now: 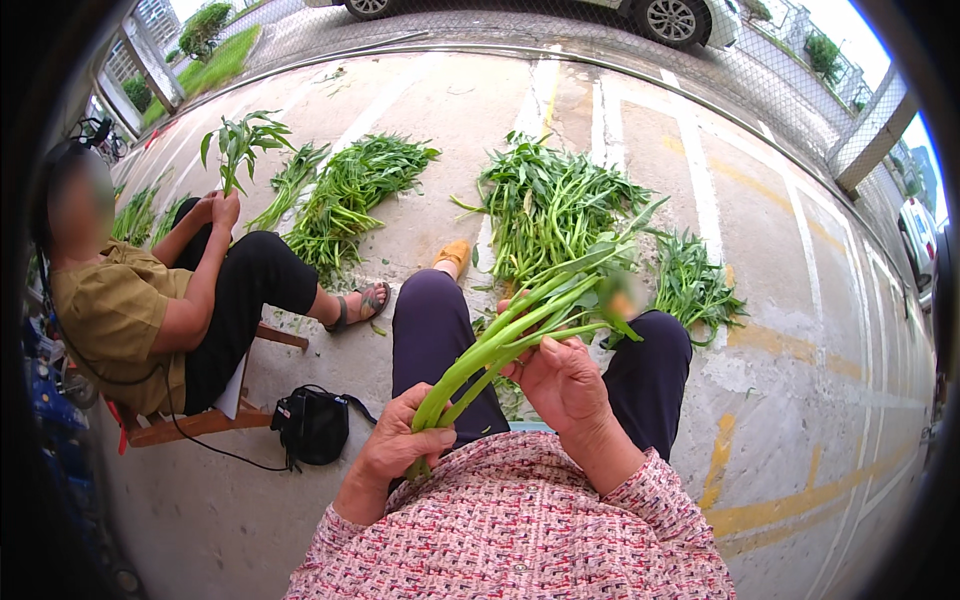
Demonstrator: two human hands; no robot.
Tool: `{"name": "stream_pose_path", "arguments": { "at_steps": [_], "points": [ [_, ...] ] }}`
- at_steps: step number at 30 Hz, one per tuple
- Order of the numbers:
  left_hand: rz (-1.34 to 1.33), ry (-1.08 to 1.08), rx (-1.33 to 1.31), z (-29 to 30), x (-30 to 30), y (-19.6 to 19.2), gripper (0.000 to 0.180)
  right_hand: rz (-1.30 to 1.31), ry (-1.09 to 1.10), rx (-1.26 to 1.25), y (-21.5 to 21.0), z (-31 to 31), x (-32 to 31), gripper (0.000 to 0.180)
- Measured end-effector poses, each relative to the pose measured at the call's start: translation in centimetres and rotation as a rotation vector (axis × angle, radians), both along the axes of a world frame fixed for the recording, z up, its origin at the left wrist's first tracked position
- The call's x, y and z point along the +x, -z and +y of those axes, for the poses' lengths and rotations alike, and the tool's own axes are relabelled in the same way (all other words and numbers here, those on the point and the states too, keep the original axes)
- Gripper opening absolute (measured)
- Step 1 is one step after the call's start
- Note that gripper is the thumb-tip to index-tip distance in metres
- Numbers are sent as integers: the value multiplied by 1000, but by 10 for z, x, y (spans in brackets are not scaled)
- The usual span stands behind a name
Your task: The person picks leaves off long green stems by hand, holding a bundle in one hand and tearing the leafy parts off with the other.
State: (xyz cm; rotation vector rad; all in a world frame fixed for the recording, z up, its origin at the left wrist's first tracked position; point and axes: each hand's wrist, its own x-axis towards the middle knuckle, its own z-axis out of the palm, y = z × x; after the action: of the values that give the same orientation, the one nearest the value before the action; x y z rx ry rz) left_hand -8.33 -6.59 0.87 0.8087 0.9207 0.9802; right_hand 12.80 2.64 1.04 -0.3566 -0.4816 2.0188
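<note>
A bunch of water spinach (500,345) with long, thick green stems lies slantwise across my lap, its leafy tops pointing away to the right. My left hand (400,435) is closed round the cut stem ends. Farther up the bunch, my right hand (565,385) has its thumb and forefinger pinched together at a thin stem, with other fingertips partly hidden behind the stalks. Beyond my knees spreads a large heap of water spinach (550,205) on the concrete. A smaller pile of greens (690,280) rests beside my right knee.
At the left, a co-worker (140,290) sits on a wooden chair (200,428), holding a leafy sprig (240,145) in both hands. More greens (350,195) lie before them. A black bag (312,425) stands on the ground between us. A chain-link fence (780,70) runs along the far side.
</note>
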Motion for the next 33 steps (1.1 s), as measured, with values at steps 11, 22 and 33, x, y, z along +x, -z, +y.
{"name": "stream_pose_path", "arguments": {
  "at_steps": [11, 22, 33],
  "points": [
    [524, -359, 344, -6, 17, -1, 60, -37, 7, -17, 11, 3, 0, 54],
    [978, -197, 468, -3, 18, -14, 59, -130, -18, -36, 28, 11, -1, 45],
    [388, -147, -16, 7, 2, -10, 33, -378, -62, 13, 33, 22, -9, 31]
  ]
}}
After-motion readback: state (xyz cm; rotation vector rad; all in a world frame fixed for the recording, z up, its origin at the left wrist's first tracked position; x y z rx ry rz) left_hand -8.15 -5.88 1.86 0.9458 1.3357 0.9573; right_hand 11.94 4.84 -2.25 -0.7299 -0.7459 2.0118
